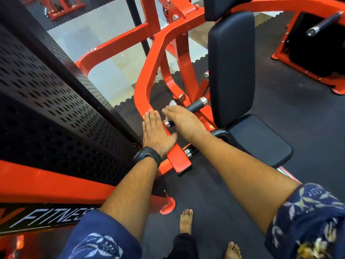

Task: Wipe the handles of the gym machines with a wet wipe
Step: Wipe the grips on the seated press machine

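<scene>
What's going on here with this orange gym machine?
A person is wiping down a handle on the machine. Their right hand grips a white wet wipe around the black handle, next to the padded seat. Their left hand lies flat, fingers straight, on the orange frame, apparently for support. The handle's far end, by its chrome cap, is uncovered.

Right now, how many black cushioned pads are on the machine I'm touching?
3. The seat pad lies lower right, the backrest stands upright behind it, and a top pad is cut off by the frame's upper edge. Others may be hidden.
</scene>
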Tool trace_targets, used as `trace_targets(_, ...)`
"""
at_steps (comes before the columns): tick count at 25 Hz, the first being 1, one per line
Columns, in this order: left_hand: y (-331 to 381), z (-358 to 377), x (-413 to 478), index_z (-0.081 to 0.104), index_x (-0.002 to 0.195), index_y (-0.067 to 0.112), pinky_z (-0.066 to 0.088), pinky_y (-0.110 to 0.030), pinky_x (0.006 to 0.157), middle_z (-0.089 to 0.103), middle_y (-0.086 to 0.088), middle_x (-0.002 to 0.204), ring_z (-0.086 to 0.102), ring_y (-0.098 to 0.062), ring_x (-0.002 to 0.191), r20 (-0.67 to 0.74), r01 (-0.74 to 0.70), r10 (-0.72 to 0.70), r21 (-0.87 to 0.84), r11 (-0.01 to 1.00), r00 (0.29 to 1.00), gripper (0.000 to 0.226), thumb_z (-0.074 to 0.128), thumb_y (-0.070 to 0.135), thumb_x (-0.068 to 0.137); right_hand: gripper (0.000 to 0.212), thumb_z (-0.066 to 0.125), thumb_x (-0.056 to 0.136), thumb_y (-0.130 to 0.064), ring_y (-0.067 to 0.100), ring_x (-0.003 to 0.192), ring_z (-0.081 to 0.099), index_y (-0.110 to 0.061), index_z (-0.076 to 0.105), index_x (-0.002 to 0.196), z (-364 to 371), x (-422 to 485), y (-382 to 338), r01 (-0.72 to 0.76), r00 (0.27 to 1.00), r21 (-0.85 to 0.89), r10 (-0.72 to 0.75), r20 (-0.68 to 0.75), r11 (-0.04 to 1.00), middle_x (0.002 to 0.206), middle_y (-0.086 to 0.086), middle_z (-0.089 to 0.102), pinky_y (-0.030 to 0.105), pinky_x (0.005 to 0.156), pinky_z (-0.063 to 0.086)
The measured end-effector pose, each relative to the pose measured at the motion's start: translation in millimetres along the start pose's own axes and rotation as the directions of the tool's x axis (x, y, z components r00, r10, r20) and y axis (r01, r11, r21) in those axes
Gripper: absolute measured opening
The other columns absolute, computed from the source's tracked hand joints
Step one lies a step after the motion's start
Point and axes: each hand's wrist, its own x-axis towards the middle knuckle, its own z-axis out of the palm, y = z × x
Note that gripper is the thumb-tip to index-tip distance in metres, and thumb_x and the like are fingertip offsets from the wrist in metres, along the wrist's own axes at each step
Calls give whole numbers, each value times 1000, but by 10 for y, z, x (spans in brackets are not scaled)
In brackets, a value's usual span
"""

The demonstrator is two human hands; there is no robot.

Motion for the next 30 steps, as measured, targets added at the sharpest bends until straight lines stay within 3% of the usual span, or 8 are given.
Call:
trace_targets(2, 4, 37, 17, 1, 159, 5, -7, -41, 125, -8, -12, 167, -13, -23, 154, -36, -4, 5, 9, 1000, 999, 106, 57, 49, 80, 45, 45, 98, 0, 29, 145, 31, 2, 45, 144, 17, 37, 70, 211, 970, -115, -193, 148, 971, 153, 17, 40, 16, 115, -5)
trace_targets(8, -42, 90, 1, 1, 158, 4, -5, -43, 125, -6, -13, 167, -11, -25, 154, -54, -20, 24, 64, 998, 998, 108, 62, 48, 81, 31, 58, 87, 5, 34, 126, 54, 3, 61, 118, 55, 38, 325, 95, 994, -192, -84, 69, 977, 120, 16, 58, 38, 97, 51)
trace_targets(14, -56, 98, 22, 1, 159, 4, -5, -43, 125, -5, -13, 167, -10, -26, 154, -50, -20, 23, 77, 997, 998, 108, 61, 49, 80, 40, 55, 81, 9, 35, 124, 55, 2, 60, 119, 49, 13, 344, 80, 996, -144, -74, 52, 986, 124, 17, 58, 47, 91, 57)
trace_targets(17, -51, 97, 32, 2, 159, 4, -5, -43, 125, -5, -13, 167, -10, -26, 154, -39, -26, 29, 79, 997, 999, 108, 60, 48, 79, 44, 57, 85, 10, 34, 143, 37, 3, 56, 128, 86, -42, 368, 250, 967, -220, -229, 117, 943, 135, 19, 54, 39, 97, 51)
trace_targets(20, -40, 97, 36, 1, 159, 4, -5, -43, 125, -5, -12, 167, -10, -26, 154, -49, -14, 19, 96, 995, 999, 108, 60, 49, 80, 35, 46, 94, 3, 34, 135, 44, -4, 53, 127, -69, 23, 499, 2, 993, -334, 37, 112, 943, 127, 13, 52, 39, 98, 46)
trace_targets(23, -49, 104, 42, 1, 159, 4, -5, -43, 125, -5, -13, 167, -10, -26, 154, -40, -13, 18, 114, 993, 999, 108, 59, 50, 80, 38, 30, 96, -2, 42, 123, 47, 6, 50, 127, 50, 32, 350, 18, 990, -396, 39, 134, 918, 122, 22, 53, 51, 114, 32)
trace_targets(28, -48, 95, 51, 2, 159, 4, -5, -43, 125, -5, -13, 167, -9, -27, 154, -53, -8, 15, 127, 992, 998, 107, 59, 51, 81, 51, 26, 86, 13, 43, 130, 44, 15, 39, 136, -24, -49, 329, -357, 933, -237, 358, -41, 903, 133, 33, 45, 43, 104, 43)
trace_targets(30, -55, 95, 48, 1, 159, 5, -6, -42, 125, -6, -13, 167, -10, -26, 154, -36, -12, 17, 126, 992, 999, 107, 58, 51, 81, 50, 32, 84, 11, 41, 132, 41, 13, 41, 133, 65, 7, 209, -473, 865, 88, 481, -144, 877, 134, 29, 42, 42, 105, 43)
